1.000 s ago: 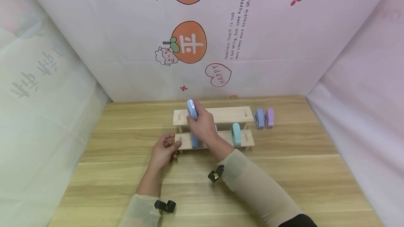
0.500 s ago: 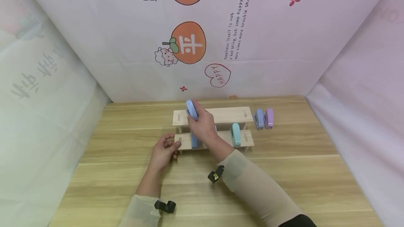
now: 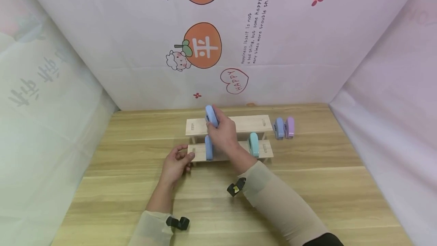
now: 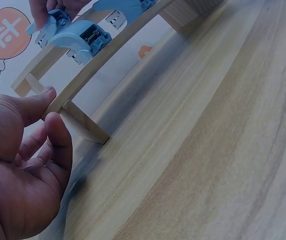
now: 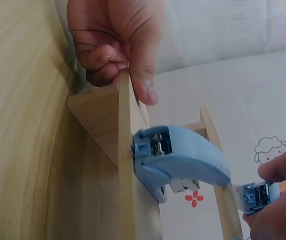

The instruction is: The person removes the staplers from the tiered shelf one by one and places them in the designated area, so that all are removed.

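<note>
In the head view my right hand [image 3: 223, 130] grips a light-blue stapler [image 3: 211, 115] over the left part of the rear wooden shelf [image 3: 250, 123]. Whether the stapler touches that shelf I cannot tell. My left hand [image 3: 175, 164] pinches the left end of the front, lower shelf [image 3: 235, 155] between thumb and fingers; the left wrist view shows the thumb [image 4: 40, 102] on top of the board. A blue stapler [image 3: 209, 148] stands on the front shelf near that hand, and a mint-green stapler [image 3: 253, 144] stands near its right end. My right forearm hides part of the front shelf.
A blue stapler [image 3: 279, 128] and a purple stapler [image 3: 290, 127] stand side by side on the wooden table [image 3: 317, 185], right of the shelves. A printed white cloth [image 3: 280, 82] hangs behind, with pale cloth walls on both sides.
My right hand has shifted slightly right with its stapler, which is now visibly apart from the blue one on the front shelf. The left hand keeps its hold on the shelf end.
</note>
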`<state>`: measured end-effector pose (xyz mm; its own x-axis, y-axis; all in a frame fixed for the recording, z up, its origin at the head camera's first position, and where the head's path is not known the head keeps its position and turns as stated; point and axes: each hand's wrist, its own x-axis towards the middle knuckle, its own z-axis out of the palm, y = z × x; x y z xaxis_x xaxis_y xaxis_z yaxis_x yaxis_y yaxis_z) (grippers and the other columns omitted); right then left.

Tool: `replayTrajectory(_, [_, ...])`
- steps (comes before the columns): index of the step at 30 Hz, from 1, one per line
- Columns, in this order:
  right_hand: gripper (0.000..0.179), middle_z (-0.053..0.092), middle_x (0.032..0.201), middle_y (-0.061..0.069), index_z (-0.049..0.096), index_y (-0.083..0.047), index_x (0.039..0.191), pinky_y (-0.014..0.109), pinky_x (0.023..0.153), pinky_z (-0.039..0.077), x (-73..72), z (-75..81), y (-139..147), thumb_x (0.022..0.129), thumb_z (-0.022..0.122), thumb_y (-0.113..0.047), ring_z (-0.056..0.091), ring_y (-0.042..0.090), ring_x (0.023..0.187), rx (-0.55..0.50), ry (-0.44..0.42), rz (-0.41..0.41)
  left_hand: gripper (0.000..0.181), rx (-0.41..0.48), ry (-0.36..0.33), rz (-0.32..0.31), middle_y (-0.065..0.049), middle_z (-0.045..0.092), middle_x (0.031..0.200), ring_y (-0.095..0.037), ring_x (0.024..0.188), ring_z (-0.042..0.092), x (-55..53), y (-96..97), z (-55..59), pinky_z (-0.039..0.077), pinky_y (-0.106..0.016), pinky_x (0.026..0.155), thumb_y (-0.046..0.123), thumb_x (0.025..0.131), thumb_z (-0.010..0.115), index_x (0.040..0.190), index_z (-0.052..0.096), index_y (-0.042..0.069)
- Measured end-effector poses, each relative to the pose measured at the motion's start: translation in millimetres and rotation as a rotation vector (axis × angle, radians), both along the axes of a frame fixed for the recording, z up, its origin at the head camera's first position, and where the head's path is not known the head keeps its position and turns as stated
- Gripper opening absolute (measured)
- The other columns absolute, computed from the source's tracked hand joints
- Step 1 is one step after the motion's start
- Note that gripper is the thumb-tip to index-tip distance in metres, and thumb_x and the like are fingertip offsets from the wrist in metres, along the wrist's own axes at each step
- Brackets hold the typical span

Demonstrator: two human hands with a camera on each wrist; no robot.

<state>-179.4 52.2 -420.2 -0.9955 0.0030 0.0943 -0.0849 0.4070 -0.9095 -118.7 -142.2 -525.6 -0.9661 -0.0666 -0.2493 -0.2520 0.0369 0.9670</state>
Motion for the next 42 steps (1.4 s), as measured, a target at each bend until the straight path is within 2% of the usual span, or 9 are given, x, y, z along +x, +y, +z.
replayTrajectory(14, [0.064,0.046,0.160,0.006,0.041,-0.019,0.160,0.047,0.117,0.038,-0.1,5.1,12.5,0.101,0.063,-0.013,0.044,0.027,0.145,0.030,0.014,-0.016,0.057,0.011,-0.017,-0.011,-0.007,0.067,0.095,-0.018,0.067,0.060,-0.6,-0.8,0.7,0.055,-0.027,0.061,0.023,0.092,0.083,0.140,0.056,0.012])
replayTrajectory(16, [0.064,0.046,0.159,0.006,0.041,-0.019,0.160,0.048,0.117,0.038,-0.2,5.6,14.5,0.100,0.063,-0.013,0.045,0.027,0.144,0.030,0.017,-0.019,0.055,0.008,-0.025,-0.015,-0.006,0.066,0.094,-0.018,0.068,0.059,0.9,0.5,7.5,0.055,-0.027,0.061,0.020,0.094,0.081,0.141,0.055,0.010])
replayTrajectory(19, [0.064,0.046,0.159,0.006,0.042,-0.020,0.160,0.050,0.116,0.039,-0.5,6.2,17.4,0.100,0.063,-0.014,0.047,0.028,0.143,0.031,0.020,-0.026,0.054,0.011,-0.025,-0.013,-0.007,0.066,0.094,-0.018,0.068,0.059,1.6,0.9,8.4,0.055,-0.027,0.061,0.020,0.094,0.081,0.140,0.055,0.010])
replayTrajectory(21, [0.064,0.046,0.159,0.005,0.042,-0.021,0.160,0.051,0.116,0.039,-0.8,6.4,19.4,0.100,0.063,-0.014,0.047,0.029,0.143,0.029,0.016,-0.030,0.054,0.011,-0.018,-0.010,-0.007,0.066,0.094,-0.019,0.068,0.059,2.0,1.3,7.9,0.055,-0.027,0.061,0.021,0.093,0.082,0.139,0.057,0.011])
replayTrajectory(23, [0.064,0.046,0.159,0.005,0.042,-0.022,0.160,0.051,0.116,0.039,-0.8,6.8,21.4,0.099,0.063,-0.014,0.047,0.029,0.143,0.027,0.015,-0.034,0.054,0.016,-0.009,-0.003,-0.008,0.067,0.095,-0.018,0.068,0.059,0.7,0.4,1.5,0.055,-0.026,0.061,0.024,0.091,0.084,0.137,0.058,0.014])
replayTrajectory(29, [0.064,0.047,0.158,0.008,0.043,-0.018,0.159,0.049,0.116,0.040,-0.4,9.6,28.7,0.099,0.063,-0.013,0.047,0.029,0.142,0.021,0.033,-0.048,0.054,0.011,0.001,-0.002,-0.010,0.068,0.095,-0.018,0.069,0.060,0.2,0.8,2.4,0.056,-0.026,0.061,0.025,0.091,0.084,0.137,0.059,0.014])
replayTrajectory(33, [0.064,0.046,0.159,0.008,0.042,-0.020,0.160,0.052,0.115,0.040,0.1,11.8,34.9,0.099,0.062,-0.015,0.047,0.030,0.143,0.031,0.023,-0.059,0.055,0.003,0.003,-0.009,-0.010,0.067,0.096,-0.019,0.070,0.061,-0.7,0.7,2.3,0.056,-0.027,0.062,0.026,0.090,0.084,0.137,0.058,0.013])
replayTrajectory(42, [0.064,0.049,0.155,0.012,0.043,-0.018,0.159,0.053,0.110,0.046,-1.9,10.7,48.0,0.098,0.062,-0.014,0.051,0.032,0.139,0.018,0.043,-0.081,0.054,-0.008,-0.004,0.004,-0.011,0.069,0.098,-0.020,0.071,0.062,-0.2,1.1,2.6,0.057,-0.027,0.062,0.024,0.091,0.083,0.138,0.058,0.014])
